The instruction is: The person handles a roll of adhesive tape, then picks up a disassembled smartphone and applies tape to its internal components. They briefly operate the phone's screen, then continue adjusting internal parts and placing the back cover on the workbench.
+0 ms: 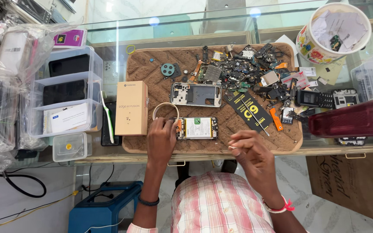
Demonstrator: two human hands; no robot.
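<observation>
The left hand pinches the opened phone by its left end on the coarse brown mat. The right hand hovers right of it, fingers curled, seemingly empty. Above the phone lie a bare metal frame and scattered parts; a tan box stands left.

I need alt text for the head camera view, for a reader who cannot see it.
A person's left hand touches one end of an opened phone on a brown mat, while the right hand hovers nearby. A second phone frame, a tan box and a pile of small parts lie around.
</observation>
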